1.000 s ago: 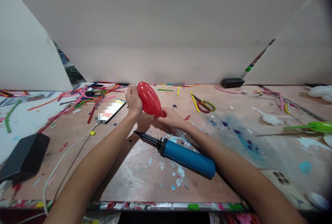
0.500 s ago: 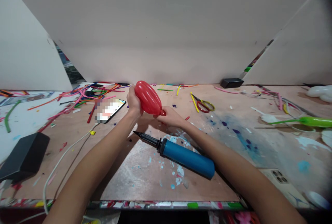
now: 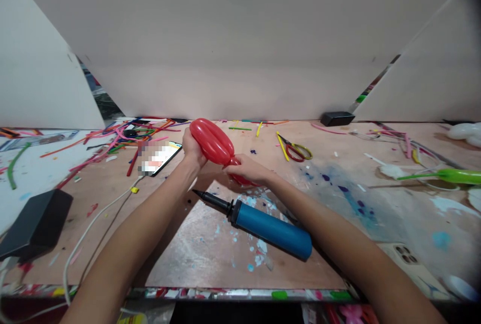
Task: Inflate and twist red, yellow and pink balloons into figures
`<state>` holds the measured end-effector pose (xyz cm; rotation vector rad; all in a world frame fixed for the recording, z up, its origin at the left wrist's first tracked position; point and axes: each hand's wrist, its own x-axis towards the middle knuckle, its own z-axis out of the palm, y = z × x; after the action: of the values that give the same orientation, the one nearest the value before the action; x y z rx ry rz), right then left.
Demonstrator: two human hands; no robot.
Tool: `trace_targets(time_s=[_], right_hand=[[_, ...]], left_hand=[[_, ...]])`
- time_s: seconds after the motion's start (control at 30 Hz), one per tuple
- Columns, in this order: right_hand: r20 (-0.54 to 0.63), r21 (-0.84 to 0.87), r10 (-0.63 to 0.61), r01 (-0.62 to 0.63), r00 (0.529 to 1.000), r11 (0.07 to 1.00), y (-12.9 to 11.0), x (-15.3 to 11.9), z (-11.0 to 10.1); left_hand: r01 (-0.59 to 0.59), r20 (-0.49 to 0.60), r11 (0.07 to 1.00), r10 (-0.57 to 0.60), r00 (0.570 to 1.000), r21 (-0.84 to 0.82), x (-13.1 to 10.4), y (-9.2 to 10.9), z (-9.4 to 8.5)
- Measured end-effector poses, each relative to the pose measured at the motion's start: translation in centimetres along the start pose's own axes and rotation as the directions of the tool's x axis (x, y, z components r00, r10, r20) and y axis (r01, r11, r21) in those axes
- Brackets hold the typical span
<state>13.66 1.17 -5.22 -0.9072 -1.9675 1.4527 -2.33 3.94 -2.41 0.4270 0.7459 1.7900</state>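
Above the middle of the table I hold a red balloon (image 3: 213, 141) made of long inflated segments bunched side by side. My left hand (image 3: 192, 147) is wrapped round its left side, the fingers partly hidden behind it. At the pinched lower right end, my right hand (image 3: 246, 168) grips the balloon with closed fingers. A red part of it shows below that hand. Just beneath my hands lies a blue hand pump (image 3: 272, 229) with a black nozzle pointing left, close to my right forearm.
A phone (image 3: 160, 157) lies left of my hands, near tangled uninflated balloons (image 3: 124, 138). Scissors (image 3: 296, 151) rest to the right. A black block (image 3: 35, 224) sits at left, another black box (image 3: 337, 118) at the back. A green balloon (image 3: 458, 176) and second phone (image 3: 411, 269) lie at right.
The balloon has tilted slightly to the left and flatter. My right hand has shifted a little to the right, and more red balloon shows below it.
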Motion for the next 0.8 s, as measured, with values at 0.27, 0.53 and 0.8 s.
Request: trace_targets(time_s=[0.27, 0.53, 0.8], right_hand=[[0.080, -0.073, 0.001, 0.005, 0.997, 0.997, 1.0, 0.5, -0.7], [0.070, 0.331, 0.187, -0.200, 0.980, 0.922, 0.7, -0.4, -3.0], [-0.463, 0.198, 0.199, -0.118, 0.864, 0.973, 2.9, 0.5, -8.3]], left_hand=[[0.007, -0.127, 1.000, -0.010, 0.992, -0.018, 0.6, -0.7, -0.9], [0.017, -0.052, 0.978, -0.006, 0.999, 0.210, 2.5, -1.9, -2.2], [-0.262, 0.101, 0.595, 0.290, 0.952, 0.760, 6.7, 4.7, -6.2]])
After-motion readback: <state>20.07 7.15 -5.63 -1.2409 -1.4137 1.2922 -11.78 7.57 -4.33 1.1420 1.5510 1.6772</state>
